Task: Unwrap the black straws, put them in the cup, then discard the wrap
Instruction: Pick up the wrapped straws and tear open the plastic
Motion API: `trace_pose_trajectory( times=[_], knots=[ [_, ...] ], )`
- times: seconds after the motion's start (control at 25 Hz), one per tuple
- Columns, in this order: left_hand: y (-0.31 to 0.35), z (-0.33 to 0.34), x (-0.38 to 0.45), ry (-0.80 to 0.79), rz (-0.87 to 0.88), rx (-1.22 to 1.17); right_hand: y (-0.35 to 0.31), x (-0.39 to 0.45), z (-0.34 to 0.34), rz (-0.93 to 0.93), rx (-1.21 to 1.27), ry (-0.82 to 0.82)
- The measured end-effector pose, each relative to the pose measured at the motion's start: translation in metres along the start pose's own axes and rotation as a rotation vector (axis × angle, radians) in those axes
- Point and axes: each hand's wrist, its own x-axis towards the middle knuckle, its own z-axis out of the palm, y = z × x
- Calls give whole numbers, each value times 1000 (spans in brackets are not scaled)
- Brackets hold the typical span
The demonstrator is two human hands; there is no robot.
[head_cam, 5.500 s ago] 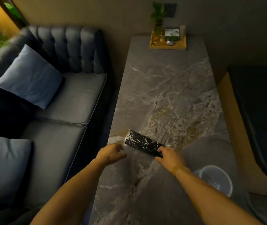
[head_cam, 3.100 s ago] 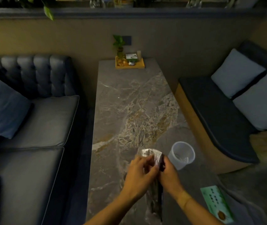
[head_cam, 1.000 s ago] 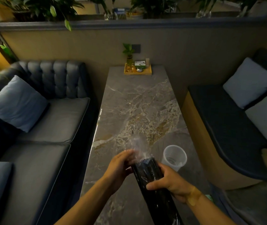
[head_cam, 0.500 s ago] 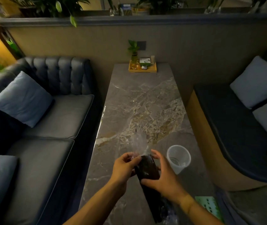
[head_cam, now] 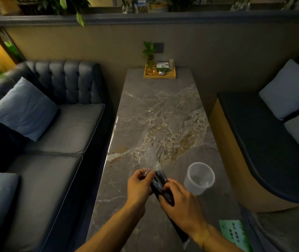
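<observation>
Nearest the camera, the right hand (head_cam: 181, 202) holds a closed grip around the middle of the bundle of black straws (head_cam: 160, 184), whose long axis runs from low near the wrist up and away over the bench (head_cam: 156, 113). The left hand (head_cam: 139, 186) pinches the clear wrap (head_cam: 152, 157) just beside the bundle's far tip, where loose film fans out ahead. The coming pull likely runs along that axis, film drawn off the far end. The cup (head_cam: 199, 177) stands upright just right of the hands, nearer the right one.
</observation>
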Motion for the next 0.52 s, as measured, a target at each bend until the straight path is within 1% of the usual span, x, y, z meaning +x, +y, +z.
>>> trace_pose_trajectory(
  times=[0.08, 0.16, 0.2, 0.28, 0.4, 0.52],
  knots=[
    [-1, 0, 2, -3, 4, -9, -3, 3, -2, 23, 33, 24],
    [-3, 0, 3, -14, 7, -33, -3, 5, -3, 30, 11, 78],
    [-5, 0, 3, -33, 13, -41, -3, 6, -3, 34, 1, 101],
    [-11, 1, 2, -118, 19, -47, -3, 9, -4, 70, 16, 117],
    [-22, 0, -1, -239, -30, -68, -3, 16, -7, 162, 135, 101],
    [-25, -3, 0, -238, -53, -59, -1, 21, -8, 220, 307, 102]
  ],
)
